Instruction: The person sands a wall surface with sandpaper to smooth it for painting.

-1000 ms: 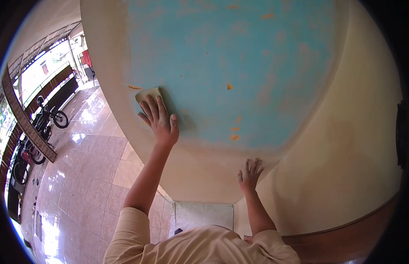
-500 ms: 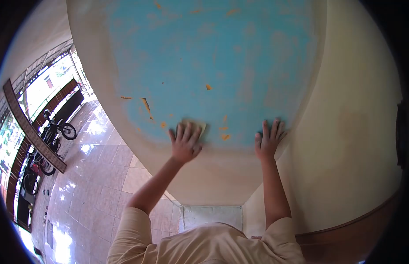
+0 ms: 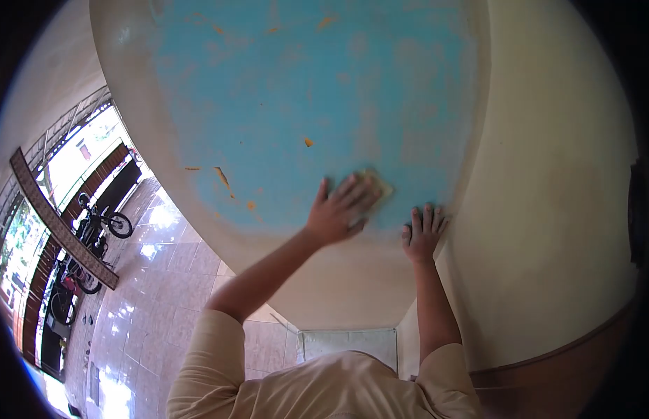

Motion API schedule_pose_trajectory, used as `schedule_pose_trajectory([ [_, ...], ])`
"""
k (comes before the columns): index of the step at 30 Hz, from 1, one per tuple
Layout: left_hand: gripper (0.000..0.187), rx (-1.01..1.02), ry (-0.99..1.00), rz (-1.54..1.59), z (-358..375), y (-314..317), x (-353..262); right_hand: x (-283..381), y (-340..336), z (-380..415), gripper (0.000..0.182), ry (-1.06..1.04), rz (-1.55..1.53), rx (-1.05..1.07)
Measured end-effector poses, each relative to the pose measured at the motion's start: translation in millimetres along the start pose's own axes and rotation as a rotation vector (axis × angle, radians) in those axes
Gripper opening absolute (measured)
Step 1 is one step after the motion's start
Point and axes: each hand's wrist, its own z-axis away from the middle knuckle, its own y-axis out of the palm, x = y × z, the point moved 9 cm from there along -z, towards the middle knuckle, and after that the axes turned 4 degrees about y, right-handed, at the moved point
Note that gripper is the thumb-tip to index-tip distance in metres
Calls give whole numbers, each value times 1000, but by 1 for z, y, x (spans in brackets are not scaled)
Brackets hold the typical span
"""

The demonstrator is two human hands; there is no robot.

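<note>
A wall surface with a large blue patch (image 3: 269, 91) fills the upper middle, marked by faded areas and small orange-brown chips (image 3: 308, 142). My left hand (image 3: 343, 209) presses a thin yellowish pad (image 3: 384, 188) flat on the lower part of the blue patch; its fingers lie over the pad and are slightly blurred. To the right, my right hand (image 3: 423, 232) rests on the surface near the patch's lower right edge, fingers spread and holding nothing.
On the left, a tiled floor (image 3: 160, 293) stretches to a fence, with a motorcycle (image 3: 94, 223) and a bicycle (image 3: 63, 300) beside it. A cream wall (image 3: 548, 209) stands on the right. A pale panel (image 3: 349, 348) is low in the middle.
My left hand has slid to the right with the pad, closer to my right hand. My right hand stays on the surface. The view has shifted a little.
</note>
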Motion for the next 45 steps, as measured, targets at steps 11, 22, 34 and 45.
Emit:
schedule_pose_trajectory([
  [11, 42, -309, 133, -69, -88, -115, 67, 6, -8, 11, 63, 344, -175, 204],
  [22, 22, -194, 459, 74, -60, -108, 38, 113, -92, -156, 58, -169, -553, -29],
  [34, 44, -428, -48, -251, -81, -221, 185, 105, -65, -285, 68, -154, 18, 37],
  [45, 52, -393, -294, -385, -77, -200, 176, 184, -33, -203, 75, -439, -182, 161],
])
